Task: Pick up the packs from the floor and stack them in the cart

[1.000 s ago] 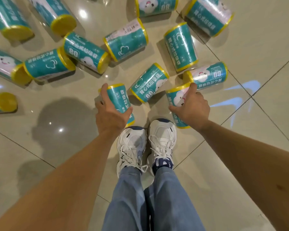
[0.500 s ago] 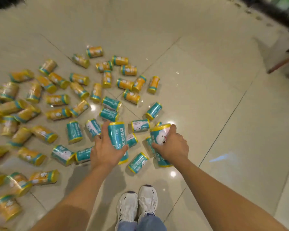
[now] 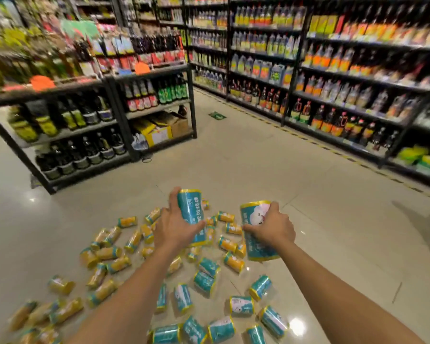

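Left hand (image 3: 174, 229): my fingers (image 3: 199, 225) wrap a teal pack (image 3: 190, 207), standing up tall.
Right hand (image 3: 271, 227): fingers wrap a second pack (image 3: 255, 214), tall too.
Cart: I can't see it, so I must look round.

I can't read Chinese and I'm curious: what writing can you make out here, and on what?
"式垃圾袋": on the teal pack in the left hand.
The second pack, in the right hand: wording too blurred.
Scattered packs, shelf bottles, green floor sign: too blurred or small to read.

Bright overhead light, floor (image 3: 308, 194) glare, motion-blurred shelves (image 3: 358, 70).
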`<act>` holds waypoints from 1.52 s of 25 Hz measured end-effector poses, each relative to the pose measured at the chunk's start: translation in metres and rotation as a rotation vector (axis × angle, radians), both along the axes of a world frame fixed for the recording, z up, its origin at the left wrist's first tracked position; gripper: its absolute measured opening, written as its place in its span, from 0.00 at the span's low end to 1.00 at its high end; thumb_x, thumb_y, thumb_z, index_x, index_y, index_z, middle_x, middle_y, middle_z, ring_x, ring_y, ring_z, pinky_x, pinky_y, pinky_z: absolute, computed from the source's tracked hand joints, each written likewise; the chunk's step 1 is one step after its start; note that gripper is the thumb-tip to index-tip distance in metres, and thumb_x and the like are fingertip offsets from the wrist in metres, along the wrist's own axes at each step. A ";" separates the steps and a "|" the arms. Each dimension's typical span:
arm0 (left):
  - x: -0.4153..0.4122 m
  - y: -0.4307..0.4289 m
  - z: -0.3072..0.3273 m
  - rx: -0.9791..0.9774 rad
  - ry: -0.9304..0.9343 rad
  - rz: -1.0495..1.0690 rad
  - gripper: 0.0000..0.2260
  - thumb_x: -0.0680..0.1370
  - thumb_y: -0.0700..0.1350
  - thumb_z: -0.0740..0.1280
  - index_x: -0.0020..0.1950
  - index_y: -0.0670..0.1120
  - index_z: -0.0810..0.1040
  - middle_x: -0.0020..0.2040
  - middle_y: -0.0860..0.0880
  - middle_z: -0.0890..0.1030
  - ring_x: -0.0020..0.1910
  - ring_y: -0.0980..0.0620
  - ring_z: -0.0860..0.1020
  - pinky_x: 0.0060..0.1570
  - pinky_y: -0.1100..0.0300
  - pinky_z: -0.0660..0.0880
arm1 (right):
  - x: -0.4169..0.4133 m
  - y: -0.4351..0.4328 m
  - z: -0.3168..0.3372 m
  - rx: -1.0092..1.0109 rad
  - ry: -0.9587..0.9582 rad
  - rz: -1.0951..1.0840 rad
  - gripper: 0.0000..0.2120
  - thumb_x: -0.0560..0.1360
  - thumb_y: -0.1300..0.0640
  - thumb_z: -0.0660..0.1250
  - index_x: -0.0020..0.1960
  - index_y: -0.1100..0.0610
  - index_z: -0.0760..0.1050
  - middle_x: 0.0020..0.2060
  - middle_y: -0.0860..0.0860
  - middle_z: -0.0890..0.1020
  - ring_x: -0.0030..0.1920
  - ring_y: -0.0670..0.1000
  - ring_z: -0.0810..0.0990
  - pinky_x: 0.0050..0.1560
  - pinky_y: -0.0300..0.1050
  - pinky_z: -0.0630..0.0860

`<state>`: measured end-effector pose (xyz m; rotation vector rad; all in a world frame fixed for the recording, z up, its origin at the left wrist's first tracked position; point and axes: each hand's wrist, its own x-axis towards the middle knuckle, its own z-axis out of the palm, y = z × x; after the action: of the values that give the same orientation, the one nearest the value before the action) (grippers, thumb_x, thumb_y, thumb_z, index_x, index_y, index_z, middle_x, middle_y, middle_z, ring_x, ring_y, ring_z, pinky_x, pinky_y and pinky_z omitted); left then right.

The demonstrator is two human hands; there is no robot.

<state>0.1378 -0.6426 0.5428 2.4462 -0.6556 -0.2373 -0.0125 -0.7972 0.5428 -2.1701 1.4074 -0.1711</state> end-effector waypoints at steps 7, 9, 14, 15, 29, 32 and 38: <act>0.028 0.070 0.109 -0.090 -0.190 0.268 0.43 0.67 0.59 0.74 0.71 0.62 0.48 0.56 0.44 0.73 0.53 0.41 0.76 0.52 0.50 0.74 | 0.087 0.039 0.109 -0.107 -0.184 0.331 0.39 0.64 0.38 0.74 0.64 0.55 0.61 0.59 0.57 0.77 0.58 0.59 0.76 0.50 0.48 0.74; 0.030 0.100 0.122 -0.077 -0.222 0.334 0.43 0.67 0.58 0.74 0.71 0.62 0.48 0.56 0.44 0.73 0.52 0.42 0.76 0.49 0.52 0.74 | 0.107 0.060 0.123 -0.112 -0.225 0.408 0.38 0.64 0.38 0.74 0.64 0.55 0.61 0.59 0.56 0.77 0.58 0.58 0.76 0.50 0.48 0.74; 0.030 0.196 0.147 -0.086 -0.257 0.581 0.45 0.67 0.58 0.74 0.73 0.60 0.47 0.59 0.43 0.72 0.54 0.43 0.76 0.48 0.53 0.71 | 0.154 0.149 0.149 -0.088 -0.299 0.649 0.39 0.63 0.37 0.74 0.63 0.56 0.62 0.59 0.56 0.77 0.58 0.59 0.76 0.50 0.49 0.74; 0.028 0.220 0.151 -0.089 -0.265 0.630 0.45 0.67 0.58 0.74 0.73 0.60 0.47 0.59 0.43 0.72 0.54 0.43 0.76 0.48 0.53 0.71 | 0.163 0.172 0.152 -0.091 -0.306 0.696 0.38 0.63 0.37 0.74 0.63 0.56 0.62 0.58 0.56 0.77 0.58 0.59 0.76 0.50 0.49 0.74; -0.053 0.616 0.147 -0.098 -0.254 1.275 0.50 0.65 0.59 0.76 0.74 0.61 0.43 0.62 0.42 0.73 0.55 0.40 0.77 0.53 0.47 0.76 | 0.214 0.573 0.162 0.145 -0.388 1.392 0.35 0.66 0.42 0.75 0.62 0.57 0.62 0.55 0.56 0.77 0.52 0.58 0.78 0.44 0.45 0.71; -0.078 0.685 0.132 -0.156 -0.275 1.393 0.48 0.63 0.59 0.77 0.71 0.63 0.46 0.59 0.43 0.75 0.52 0.42 0.78 0.50 0.45 0.78 | 0.209 0.664 0.155 0.123 -0.358 1.522 0.34 0.64 0.40 0.76 0.59 0.56 0.63 0.54 0.55 0.78 0.49 0.55 0.78 0.44 0.47 0.74; -0.081 0.791 0.113 -0.132 -0.264 1.583 0.50 0.65 0.57 0.77 0.76 0.57 0.46 0.61 0.42 0.76 0.50 0.43 0.79 0.47 0.51 0.79 | 0.232 0.805 0.135 0.107 -0.305 1.771 0.36 0.66 0.40 0.75 0.61 0.60 0.63 0.37 0.47 0.71 0.42 0.51 0.71 0.42 0.45 0.70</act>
<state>0.0568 0.1482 0.6557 2.1438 1.1731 0.7199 0.2193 0.0073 0.6776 -2.3144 -0.8638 0.2277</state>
